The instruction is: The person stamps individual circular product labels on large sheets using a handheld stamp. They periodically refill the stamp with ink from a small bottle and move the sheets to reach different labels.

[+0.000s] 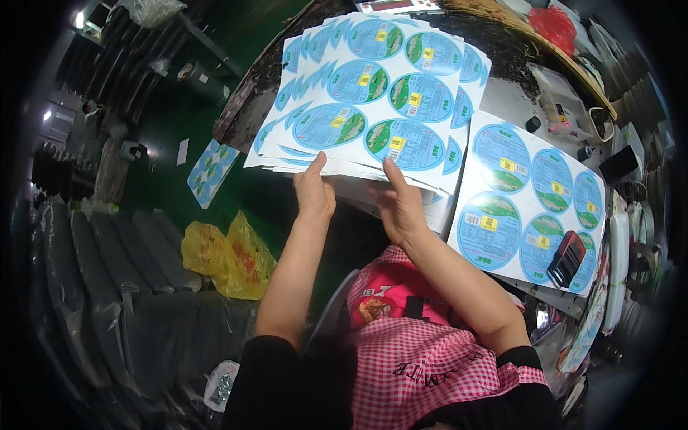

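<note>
A fanned stack of printed label sheets point(376, 97), white with round blue and green labels, lies before me over a worn dark table. At its near edge my left hand point(314, 191) has its thumb on top and its fingers underneath. Farther right along the same edge, my right hand point(400, 201) grips the sheets with the thumb on top; its fingers are partly hidden below. Another flat pile of similar label sheets point(527, 252) is to the right, with a black and red handheld tool point(568, 259) resting on it.
A clear plastic box point(561, 107), a small black cap point(533, 124) and a red plastic bag point(552, 29) are at the upper right. More label sheets point(212, 173) lie lower at left. A yellow plastic bag point(231, 255) sits beside dark wrapped rolls point(102, 252).
</note>
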Motion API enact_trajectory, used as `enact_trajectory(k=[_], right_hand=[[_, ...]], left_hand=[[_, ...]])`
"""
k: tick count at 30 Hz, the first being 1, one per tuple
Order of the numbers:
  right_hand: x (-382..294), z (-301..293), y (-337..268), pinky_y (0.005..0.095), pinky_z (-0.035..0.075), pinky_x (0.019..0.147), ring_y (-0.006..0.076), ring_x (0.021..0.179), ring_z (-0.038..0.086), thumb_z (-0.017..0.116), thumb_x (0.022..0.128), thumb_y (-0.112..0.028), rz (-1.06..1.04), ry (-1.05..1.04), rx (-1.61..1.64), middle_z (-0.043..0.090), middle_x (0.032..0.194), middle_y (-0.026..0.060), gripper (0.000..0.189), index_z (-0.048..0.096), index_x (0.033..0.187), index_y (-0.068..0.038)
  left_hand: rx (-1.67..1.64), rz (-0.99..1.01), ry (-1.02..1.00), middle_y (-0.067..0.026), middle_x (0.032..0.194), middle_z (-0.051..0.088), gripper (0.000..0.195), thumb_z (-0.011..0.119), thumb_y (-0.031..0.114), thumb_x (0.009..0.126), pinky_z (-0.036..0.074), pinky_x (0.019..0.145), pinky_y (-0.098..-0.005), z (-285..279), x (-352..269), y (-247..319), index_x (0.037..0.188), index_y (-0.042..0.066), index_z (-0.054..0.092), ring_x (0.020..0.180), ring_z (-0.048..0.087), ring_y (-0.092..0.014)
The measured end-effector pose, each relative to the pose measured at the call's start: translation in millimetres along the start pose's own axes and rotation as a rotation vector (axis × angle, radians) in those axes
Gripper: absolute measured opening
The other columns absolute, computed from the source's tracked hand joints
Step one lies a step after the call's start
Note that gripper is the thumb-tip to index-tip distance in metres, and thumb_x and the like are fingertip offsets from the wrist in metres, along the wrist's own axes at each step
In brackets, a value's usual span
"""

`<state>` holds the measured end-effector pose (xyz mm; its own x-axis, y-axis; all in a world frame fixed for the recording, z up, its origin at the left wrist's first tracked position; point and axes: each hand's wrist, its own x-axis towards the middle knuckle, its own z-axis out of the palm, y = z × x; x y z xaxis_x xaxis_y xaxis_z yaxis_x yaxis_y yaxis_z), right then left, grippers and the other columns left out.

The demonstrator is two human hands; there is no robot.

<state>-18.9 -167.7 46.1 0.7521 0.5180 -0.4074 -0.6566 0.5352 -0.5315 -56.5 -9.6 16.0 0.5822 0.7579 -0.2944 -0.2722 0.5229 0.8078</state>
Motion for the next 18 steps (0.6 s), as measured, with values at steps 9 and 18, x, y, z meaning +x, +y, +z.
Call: enact_trajectory(k=[9,18], right_hand=[[1,66,-53,0.0437,0.054,0.089,0.0228,0.108,0.064,0.069,0.095,-0.009,-0.202,-0.005,0.081,0.065,0.124,0.0095,0.040,0.057,0.133,-0.003],[-131,-90,-254,0.0433,0.059,0.096,0.0323,0.108,0.072,0.066,0.085,-0.006,-0.138,0.014,-0.328,0.070,0.118,0.0234,0.053,0.054,0.134,0.012]], left_hand=[[-0.745,-0.247,-0.832,-0.0169,0.156,0.044,0.084,0.054,0.065,0.097,0.037,0.119,-0.0485,-30,13,3,0.154,0.006,0.038,0.142,0.044,-0.032],[-0.430,-0.553,-0.992,-0.0175,0.157,0.042,0.086,0.049,0.065,0.100,0.035,0.118,-0.0519,-76,94,-7,0.159,0.005,0.029,0.144,0.042,-0.033]])
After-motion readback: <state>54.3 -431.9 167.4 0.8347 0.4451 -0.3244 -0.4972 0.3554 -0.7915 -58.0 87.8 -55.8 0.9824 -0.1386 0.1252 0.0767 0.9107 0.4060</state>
